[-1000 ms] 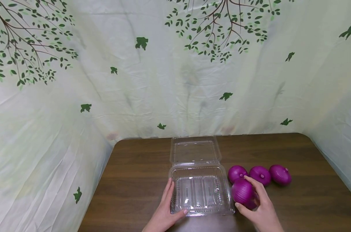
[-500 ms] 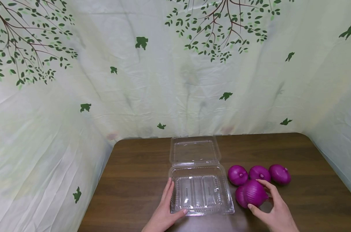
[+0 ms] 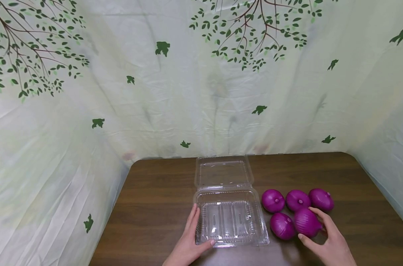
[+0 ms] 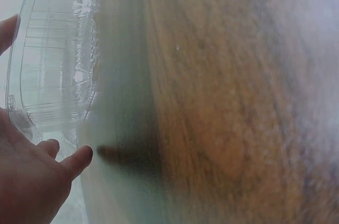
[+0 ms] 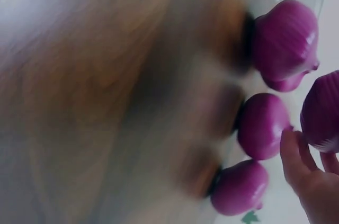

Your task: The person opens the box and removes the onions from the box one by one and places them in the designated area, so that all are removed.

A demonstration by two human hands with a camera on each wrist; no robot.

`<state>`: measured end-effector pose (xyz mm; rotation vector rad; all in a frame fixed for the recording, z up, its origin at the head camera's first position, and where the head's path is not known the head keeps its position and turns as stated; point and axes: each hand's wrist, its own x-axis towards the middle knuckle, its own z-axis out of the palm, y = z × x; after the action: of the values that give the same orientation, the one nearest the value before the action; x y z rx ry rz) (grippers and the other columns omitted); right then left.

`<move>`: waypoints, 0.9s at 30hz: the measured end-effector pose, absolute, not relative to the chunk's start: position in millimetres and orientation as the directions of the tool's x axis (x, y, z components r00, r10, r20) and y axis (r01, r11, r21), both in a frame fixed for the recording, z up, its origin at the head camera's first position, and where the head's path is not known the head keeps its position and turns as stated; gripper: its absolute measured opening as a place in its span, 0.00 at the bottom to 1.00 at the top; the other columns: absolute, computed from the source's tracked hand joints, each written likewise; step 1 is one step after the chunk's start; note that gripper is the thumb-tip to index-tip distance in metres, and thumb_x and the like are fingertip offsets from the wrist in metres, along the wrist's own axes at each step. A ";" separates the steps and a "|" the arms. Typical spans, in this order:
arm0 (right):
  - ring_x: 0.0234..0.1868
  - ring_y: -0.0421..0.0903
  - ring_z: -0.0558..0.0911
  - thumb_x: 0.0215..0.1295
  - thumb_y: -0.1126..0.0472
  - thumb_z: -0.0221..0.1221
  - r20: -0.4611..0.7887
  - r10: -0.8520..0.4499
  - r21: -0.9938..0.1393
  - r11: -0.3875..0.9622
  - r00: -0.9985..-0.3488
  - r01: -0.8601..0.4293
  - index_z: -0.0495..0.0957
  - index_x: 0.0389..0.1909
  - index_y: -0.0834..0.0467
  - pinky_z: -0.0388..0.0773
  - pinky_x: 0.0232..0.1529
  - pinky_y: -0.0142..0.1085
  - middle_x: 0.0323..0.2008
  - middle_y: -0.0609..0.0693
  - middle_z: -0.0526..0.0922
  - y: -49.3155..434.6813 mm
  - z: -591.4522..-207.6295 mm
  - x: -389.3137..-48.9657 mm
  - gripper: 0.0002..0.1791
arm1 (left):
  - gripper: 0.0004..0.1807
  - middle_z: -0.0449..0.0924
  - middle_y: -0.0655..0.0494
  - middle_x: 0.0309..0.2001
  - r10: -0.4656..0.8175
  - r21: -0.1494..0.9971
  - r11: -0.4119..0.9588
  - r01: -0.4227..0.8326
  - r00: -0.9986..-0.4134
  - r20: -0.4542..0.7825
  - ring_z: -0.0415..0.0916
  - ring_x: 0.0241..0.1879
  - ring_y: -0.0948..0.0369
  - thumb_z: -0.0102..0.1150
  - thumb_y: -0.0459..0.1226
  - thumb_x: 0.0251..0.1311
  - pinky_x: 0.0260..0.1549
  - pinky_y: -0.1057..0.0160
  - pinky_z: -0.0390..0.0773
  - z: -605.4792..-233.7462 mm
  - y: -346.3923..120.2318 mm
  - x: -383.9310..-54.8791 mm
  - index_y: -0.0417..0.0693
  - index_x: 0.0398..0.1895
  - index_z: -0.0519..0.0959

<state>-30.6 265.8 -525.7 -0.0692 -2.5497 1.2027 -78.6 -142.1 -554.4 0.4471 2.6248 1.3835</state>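
In the head view, a clear plastic clamshell container lies open on the table, its lid folded back. At its left front corner my left hand touches it, fingers straight along the side wall, thumb at the front rim. My right hand grips a red onion between thumb and fingers, right of the container. Close to its left sits another red onion. The right wrist view shows the held red onion above the fingers.
Behind the held one stand three more red onions in a row. They rest on a brown wooden table. A pale curtain with leaf prints hangs along the table's back edge and sides.
My right hand has moved right with the onion, away from the container's edge, uncovering the front onion on its left. My left hand and the container stay in place.
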 end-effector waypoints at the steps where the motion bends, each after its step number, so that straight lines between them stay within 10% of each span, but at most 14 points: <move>1: 0.45 0.21 0.70 0.46 0.61 0.77 0.264 0.174 -0.764 0.639 -0.949 -0.096 0.67 0.68 0.54 0.69 0.40 0.18 0.54 0.23 0.66 268.2 -527.4 -30.7 0.46 | 0.59 0.30 0.60 0.79 0.325 0.823 0.534 0.195 -0.946 0.013 0.41 0.74 0.47 0.69 0.54 0.53 0.62 0.34 0.57 -554.8 -142.2 -78.6 0.47 0.79 0.42; 10: 0.48 0.21 0.63 0.44 0.58 0.78 0.260 0.120 -0.674 0.733 -0.958 -0.091 0.68 0.67 0.54 0.63 0.38 0.18 0.57 0.48 0.72 288.7 -544.4 -34.1 0.46 | 0.60 0.29 0.60 0.79 0.316 0.821 0.538 0.192 -0.948 0.014 0.41 0.74 0.47 0.69 0.55 0.53 0.63 0.35 0.56 -555.3 -141.9 -79.0 0.47 0.80 0.42; 18: 0.46 0.60 0.78 0.43 0.58 0.77 0.135 0.048 -0.609 0.792 -0.990 -0.044 0.66 0.64 0.63 0.76 0.37 0.41 0.51 0.65 0.77 297.5 -552.3 -40.2 0.46 | 0.59 0.29 0.59 0.79 0.327 0.816 0.541 0.202 -0.945 0.017 0.41 0.74 0.44 0.69 0.54 0.54 0.61 0.32 0.56 -554.6 -141.5 -79.0 0.47 0.80 0.41; 27: 0.42 0.61 0.80 0.46 0.58 0.76 0.081 0.045 -0.629 0.777 -0.996 -0.016 0.63 0.62 0.67 0.78 0.36 0.48 0.45 0.67 0.80 299.8 -553.3 -44.9 0.44 | 0.59 0.29 0.60 0.79 0.321 0.820 0.542 0.184 -0.947 0.001 0.40 0.74 0.46 0.69 0.55 0.54 0.62 0.33 0.56 -553.0 -141.4 -79.0 0.47 0.80 0.42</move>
<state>-44.9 299.8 -553.3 -0.0242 -2.8747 1.0190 -79.0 -141.4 -553.0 0.4332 2.6251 1.3682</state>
